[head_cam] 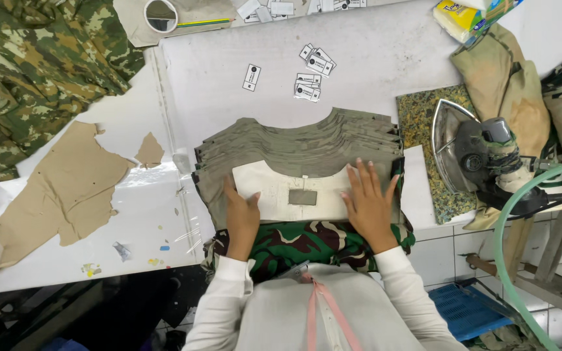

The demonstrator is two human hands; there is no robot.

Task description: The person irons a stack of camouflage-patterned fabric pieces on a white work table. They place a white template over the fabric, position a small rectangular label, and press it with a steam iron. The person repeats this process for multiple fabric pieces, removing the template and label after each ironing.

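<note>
Hands flat, fingers spread, gripping nothing: my left hand (242,218) and right hand (367,205) press the cream panel (287,195) atop the olive stack (300,146) at the tabletop's near edge. Iron (473,156) rests toward the right edge, tags (311,75) toward the far edge.

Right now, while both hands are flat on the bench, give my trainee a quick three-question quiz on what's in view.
1. True or false: the iron rests tipped on its side on the speckled mat, to the right of the person's hands.
2. What do the left hand and right hand press on?
A. camouflage cloth
B. a cream template on a stack of olive fabric pieces
C. brown paper
3. Fill in: small white ____ lie scattered beyond the stack.

Key: 1 true; 2 B; 3 labels.
</note>
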